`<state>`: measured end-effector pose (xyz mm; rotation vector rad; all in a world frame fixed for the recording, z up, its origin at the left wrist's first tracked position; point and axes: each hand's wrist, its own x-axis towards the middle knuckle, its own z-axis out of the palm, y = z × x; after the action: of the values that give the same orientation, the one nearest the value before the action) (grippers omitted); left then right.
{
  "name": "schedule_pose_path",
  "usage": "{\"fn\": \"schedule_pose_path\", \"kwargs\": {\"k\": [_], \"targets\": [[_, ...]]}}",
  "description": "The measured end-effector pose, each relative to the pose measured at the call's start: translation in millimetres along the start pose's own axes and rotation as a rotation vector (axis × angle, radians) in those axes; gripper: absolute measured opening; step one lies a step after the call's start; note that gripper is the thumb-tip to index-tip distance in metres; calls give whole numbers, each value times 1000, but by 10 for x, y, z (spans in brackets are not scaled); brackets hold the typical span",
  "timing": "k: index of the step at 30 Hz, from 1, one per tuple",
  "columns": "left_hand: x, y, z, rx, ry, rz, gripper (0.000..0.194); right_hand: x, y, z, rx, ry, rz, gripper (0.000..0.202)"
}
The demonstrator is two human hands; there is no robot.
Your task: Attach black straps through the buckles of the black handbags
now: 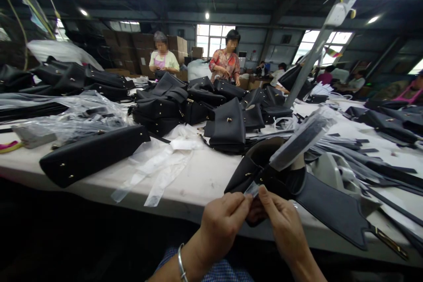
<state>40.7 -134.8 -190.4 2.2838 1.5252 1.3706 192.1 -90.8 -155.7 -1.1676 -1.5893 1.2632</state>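
Observation:
Both hands meet at the near table edge, in front of an open black handbag (243, 172) that lies on its side. A small piece of clear plastic (252, 189) sticks up between them. My left hand (222, 219), with a silver bangle at the wrist, is closed and pinches that plastic. My right hand (284, 222) is closed too, its thumb pressed against the plastic's other side. The bag's flap (333, 209) stretches to the right over the table edge. A plastic-wrapped black strap (302, 139) slants up from the bag. Fingertips are partly hidden.
Flat plastic sleeves (161, 167) lie on the white table (194, 180). A black bag (95, 152) rests at left, and more bags (228, 125) are heaped behind. Straps (350, 158) and a tape dispenser (333, 174) are at right. Two people (226, 59) stand across the table.

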Motion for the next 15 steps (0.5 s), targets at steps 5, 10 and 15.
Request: {"fn": "schedule_pose_path", "kwargs": {"k": [5,10,15], "targets": [[36,33,-110,32,-109,37,36,2,4,-5,-262,33,-48,54],[33,94,-266,-310,-90,-162,27,44,3,-10,-127,-47,-23,52],[61,35,-257,-722,61,-752,40,68,-20,-13,-77,-83,-11,53]]}}
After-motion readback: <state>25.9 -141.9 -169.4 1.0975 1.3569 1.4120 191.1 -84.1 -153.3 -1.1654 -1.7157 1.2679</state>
